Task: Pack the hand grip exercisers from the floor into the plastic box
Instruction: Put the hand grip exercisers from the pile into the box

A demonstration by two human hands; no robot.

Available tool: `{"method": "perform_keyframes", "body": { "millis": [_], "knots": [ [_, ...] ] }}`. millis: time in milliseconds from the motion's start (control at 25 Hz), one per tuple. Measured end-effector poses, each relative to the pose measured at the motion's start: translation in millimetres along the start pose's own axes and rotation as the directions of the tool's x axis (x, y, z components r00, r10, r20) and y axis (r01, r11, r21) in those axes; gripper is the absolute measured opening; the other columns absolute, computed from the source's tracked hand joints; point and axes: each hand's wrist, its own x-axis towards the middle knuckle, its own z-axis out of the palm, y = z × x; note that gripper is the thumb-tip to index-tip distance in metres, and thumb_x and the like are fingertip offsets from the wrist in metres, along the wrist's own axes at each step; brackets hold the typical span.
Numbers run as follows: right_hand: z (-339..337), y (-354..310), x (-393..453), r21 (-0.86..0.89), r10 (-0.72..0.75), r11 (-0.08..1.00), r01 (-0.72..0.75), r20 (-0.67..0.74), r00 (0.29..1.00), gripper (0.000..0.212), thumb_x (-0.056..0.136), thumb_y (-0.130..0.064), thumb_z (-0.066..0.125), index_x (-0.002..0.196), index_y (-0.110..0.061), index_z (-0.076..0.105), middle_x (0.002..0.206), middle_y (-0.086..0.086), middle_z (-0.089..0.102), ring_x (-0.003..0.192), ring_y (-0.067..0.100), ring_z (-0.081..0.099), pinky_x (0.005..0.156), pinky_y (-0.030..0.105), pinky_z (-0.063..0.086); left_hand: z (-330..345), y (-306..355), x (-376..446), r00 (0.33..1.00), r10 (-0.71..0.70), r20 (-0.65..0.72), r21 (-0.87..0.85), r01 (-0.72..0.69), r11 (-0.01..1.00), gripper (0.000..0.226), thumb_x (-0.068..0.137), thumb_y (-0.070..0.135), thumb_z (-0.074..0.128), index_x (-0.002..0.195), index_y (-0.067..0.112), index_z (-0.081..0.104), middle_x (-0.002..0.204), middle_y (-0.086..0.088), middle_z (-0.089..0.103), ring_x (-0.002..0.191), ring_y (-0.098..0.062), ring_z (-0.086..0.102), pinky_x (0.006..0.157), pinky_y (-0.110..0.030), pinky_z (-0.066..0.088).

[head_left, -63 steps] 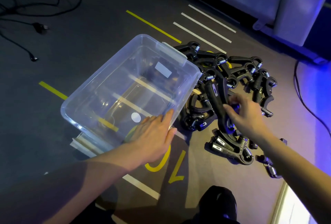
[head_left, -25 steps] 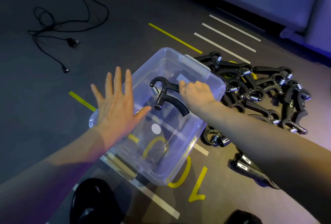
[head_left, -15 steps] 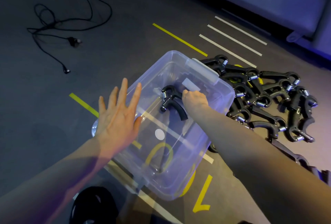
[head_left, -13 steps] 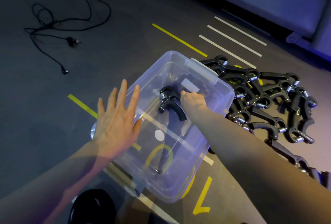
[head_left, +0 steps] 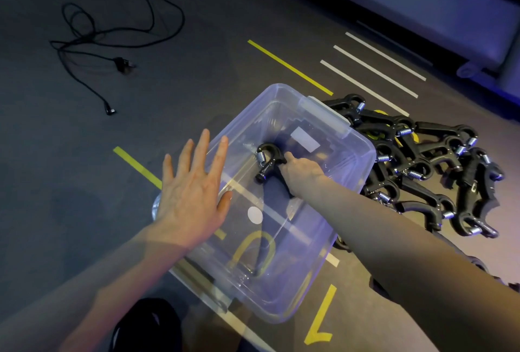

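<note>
- On the floor [head_left: 197,84], a yellow painted "7" [head_left: 320,320] sits just off the plastic box's [head_left: 363,152] near corner, upside down from here.
- Through the box's clear bottom shows a yellow loop [head_left: 253,253], perhaps a "0" or "U"; I cannot tell which.
- White label [head_left: 305,139] on the box's far wall: blank, as far as I can see.
- Print on the hand grip exerciser [head_left: 266,166] is too small to read.

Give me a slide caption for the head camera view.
Right hand lowers a hand grip exerciser into the plastic box; left hand spread open.
</note>
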Motion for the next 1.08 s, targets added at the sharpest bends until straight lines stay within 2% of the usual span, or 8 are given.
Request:
{"method": "perform_keyframes", "body": {
  "millis": [120,200,360,440,560,720,840,1080],
  "knots": [
    [1,2,-4,0.028,0.042,0.999,-0.045,0.101,0.994,0.043,0.097,-0.01,0.037,0.139,-0.015,0.039,0.139,0.007,0.03,0.123,0.031,0.043,0.09,0.038,0.042,0,0,-2,1.0,0.015,0.007,0.026,-0.015,1.0,0.085,0.088,0.048,0.045,0.148,0.018,-0.009,0.157,-0.008,-0.009,0.143,-0.035,0.006,0.111,-0.056,0.011],
    [-2,5,-9,0.123,0.048,0.991,-0.058,0.08,0.996,0.041,0.096,-0.015,0.036,0.137,-0.016,0.041,0.139,0.007,0.035,0.124,0.031,0.043,0.091,0.042,0.041,-1,-2,-5,0.999,0.031,-0.012,0.038,-0.03,0.999,0.083,0.087,0.047,0.046,0.149,0.013,0.003,0.158,-0.007,0.001,0.142,-0.037,0.013,0.109,-0.06,0.016],
    [-18,21,-44,0.298,0.001,0.951,0.081,-0.263,0.965,0.053,0.098,-0.034,0.038,0.147,-0.022,0.023,0.148,0.003,0.034,0.126,0.028,0.044,0.087,0.041,0.044,-2,3,-11,1.0,0.009,-0.008,0.023,-0.008,1.0,0.08,0.087,0.049,0.046,0.148,0.008,0.014,0.157,-0.01,0.009,0.141,-0.039,0.015,0.106,-0.065,0.014],
    [-25,34,-78,0.296,0.013,0.941,0.162,-0.511,0.86,0.067,0.096,-0.035,0.043,0.152,-0.02,0.007,0.154,0.001,0.027,0.128,0.028,0.044,0.085,0.04,0.047,-5,15,-15,0.999,0.037,-0.034,-0.005,-0.037,0.999,0.079,0.086,0.05,0.046,0.147,0.006,0.018,0.156,-0.013,0.011,0.141,-0.039,0.014,0.105,-0.067,0.011],
    [-14,60,-129,0.289,0.086,0.941,0.177,-0.71,0.699,0.074,0.093,-0.03,0.051,0.151,-0.01,0.01,0.154,0.009,0.028,0.129,0.029,0.045,0.092,0.038,0.047,-13,45,-29,0.985,0.146,-0.092,-0.032,-0.149,0.988,0.077,0.087,0.054,0.04,0.145,0.005,0.025,0.154,-0.016,0.018,0.14,-0.04,0.019,0.105,-0.067,0.009],
    [41,92,-184,0.514,0.309,0.857,0.035,-0.568,0.763,0.073,0.097,-0.034,0.042,0.152,-0.014,-0.001,0.159,0.005,0.011,0.142,0.021,0.025,0.106,0.034,0.036,-15,86,-63,0.951,0.299,-0.075,0.002,-0.3,0.954,0.081,0.083,0.061,0.023,0.143,0.007,0.031,0.153,-0.015,0.023,0.139,-0.037,0.025,0.106,-0.06,0.006],
    [96,90,-209,0.568,0.394,0.816,-0.107,-0.409,0.823,0.072,0.097,-0.038,0.04,0.151,-0.016,-0.003,0.16,0.003,0.006,0.143,0.022,0.023,0.105,0.037,0.038,-7,96,-85,0.937,0.35,0.004,0.035,-0.349,0.936,0.082,0.084,0.064,0.015,0.144,0.01,0.028,0.153,-0.014,0.022,0.14,-0.034,0.024,0.106,-0.059,0.007],
    [153,70,-194,0.652,0.265,0.733,-0.194,-0.012,0.964,0.067,0.098,-0.046,0.032,0.152,-0.025,-0.002,0.16,0.005,0.002,0.145,0.026,0.016,0.116,0.037,0.02,10,97,-94,0.904,0.413,0.108,0.01,-0.416,0.909,0.073,0.087,0.061,0.021,0.143,0.014,0.024,0.144,-0.012,0.042,0.13,-0.039,0.041,0.104,-0.063,0.022]
  ]
}}
